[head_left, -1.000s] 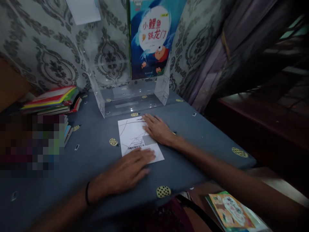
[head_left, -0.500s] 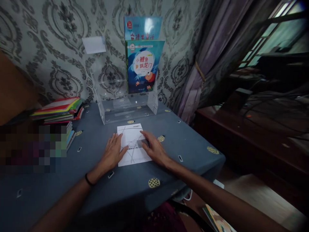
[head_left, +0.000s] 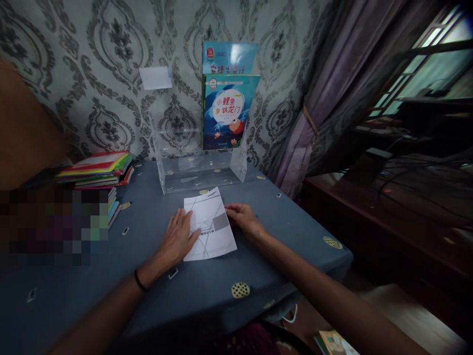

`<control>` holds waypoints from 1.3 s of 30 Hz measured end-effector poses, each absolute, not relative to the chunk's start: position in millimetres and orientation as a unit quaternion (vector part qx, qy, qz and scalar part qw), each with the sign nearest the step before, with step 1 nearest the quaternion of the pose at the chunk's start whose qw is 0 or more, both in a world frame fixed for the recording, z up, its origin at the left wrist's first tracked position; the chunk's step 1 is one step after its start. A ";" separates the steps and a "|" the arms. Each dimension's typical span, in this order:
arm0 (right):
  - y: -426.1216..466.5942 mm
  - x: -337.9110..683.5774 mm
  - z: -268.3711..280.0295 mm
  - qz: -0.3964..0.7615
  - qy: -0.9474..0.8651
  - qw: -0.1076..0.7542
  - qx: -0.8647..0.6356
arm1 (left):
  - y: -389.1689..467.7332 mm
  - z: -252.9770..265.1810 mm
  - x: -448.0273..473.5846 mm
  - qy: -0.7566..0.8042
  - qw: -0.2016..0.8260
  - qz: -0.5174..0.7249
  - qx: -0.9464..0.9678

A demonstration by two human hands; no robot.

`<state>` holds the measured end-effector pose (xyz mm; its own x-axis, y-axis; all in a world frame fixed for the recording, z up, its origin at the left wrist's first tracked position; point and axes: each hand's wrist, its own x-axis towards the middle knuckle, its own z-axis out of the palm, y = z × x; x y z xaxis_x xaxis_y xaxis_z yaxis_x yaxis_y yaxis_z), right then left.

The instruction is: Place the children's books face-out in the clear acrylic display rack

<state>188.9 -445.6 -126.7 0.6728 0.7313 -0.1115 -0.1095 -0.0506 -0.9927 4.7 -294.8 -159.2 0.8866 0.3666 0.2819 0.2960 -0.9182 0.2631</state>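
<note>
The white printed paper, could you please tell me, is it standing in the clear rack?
No, the white printed paper is on the blue tablecloth before the clear rack, its left edge under the left hand.

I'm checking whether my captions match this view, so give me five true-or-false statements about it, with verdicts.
1. The left hand lies over the left edge of the printed paper. True.
2. The right hand is at the paper's right edge. True.
3. Both wrists are bare. False: a dark band circles the left wrist.
4. The front book in the clear stand has a blue cover. True.
5. The paper is inside the clear stand. False: it is on the table, in front of the stand.
</note>
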 end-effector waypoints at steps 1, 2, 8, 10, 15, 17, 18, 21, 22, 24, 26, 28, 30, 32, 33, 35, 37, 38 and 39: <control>-444.5 186.4 -126.7 0.321 -0.247 0.647 -0.646 | -295.2 -159.4 4.7 0.173 0.106 0.165 0.965; -443.5 184.1 -126.9 0.311 -0.255 0.648 -0.646 | -295.8 -159.5 4.7 0.174 0.104 0.165 0.965; -441.4 180.0 -128.1 0.208 -0.352 0.602 -0.685 | -299.5 -157.3 4.0 0.176 0.098 0.169 0.965; -443.7 178.8 -126.0 0.189 -0.362 0.597 -0.691 | -299.1 -157.6 3.8 0.173 0.103 0.172 0.964; -457.5 165.9 -112.2 0.069 -0.407 0.562 -0.717 | -298.5 -152.1 1.7 0.153 0.097 0.224 0.958; -463.4 158.4 -105.3 0.005 -0.434 0.530 -0.728 | -302.9 -138.4 -0.3 0.135 0.052 0.285 0.948; -465.8 154.4 -101.9 -0.019 -0.447 0.515 -0.731 | -306.6 -128.1 -1.4 0.120 0.017 0.321 0.939; -470.3 141.2 -92.1 -0.080 -0.500 0.463 -0.728 | -322.0 -87.8 -4.8 0.042 -0.108 0.389 0.914; -471.2 136.4 -88.9 -0.100 -0.519 0.444 -0.723 | -327.6 -73.3 -6.1 0.007 -0.147 0.388 0.910; -473.0 127.1 -83.2 -0.139 -0.552 0.411 -0.711 | -337.4 -46.7 -10.1 -0.053 -0.211 0.357 0.908; -476.1 119.6 -79.0 -0.169 -0.577 0.387 -0.699 | -343.4 -25.6 -16.2 -0.080 -0.247 0.300 0.918; -481.1 115.0 -76.9 -0.185 -0.591 0.375 -0.690 | -344.4 -10.9 -24.6 -0.083 -0.256 0.239 0.933; -488.4 113.6 -75.7 -0.176 -0.600 0.377 -0.684 | -340.7 -1.4 -34.6 -0.079 -0.238 0.193 0.949; -497.3 113.9 -73.9 -0.148 -0.598 0.399 -0.680 | -334.5 4.2 -45.8 -0.052 -0.188 0.179 0.964; -501.7 114.2 -72.2 -0.131 -0.591 0.417 -0.678 | -331.2 5.8 -51.7 -0.029 -0.156 0.179 0.971; -509.4 114.5 -67.2 -0.095 -0.571 0.463 -0.672 | -326.2 7.2 -63.5 0.016 -0.086 0.188 0.978; -514.5 113.9 -60.7 -0.053 -0.543 0.513 -0.663 | -324.3 6.9 -75.0 0.043 -0.018 0.208 0.977; -516.1 113.3 -57.4 -0.029 -0.528 0.539 -0.656 | -324.7 6.5 -80.5 0.050 0.016 0.223 0.973; -517.3 112.5 -54.5 -0.007 -0.513 0.566 -0.645 | -325.7 6.0 -85.7 0.056 0.051 0.242 0.967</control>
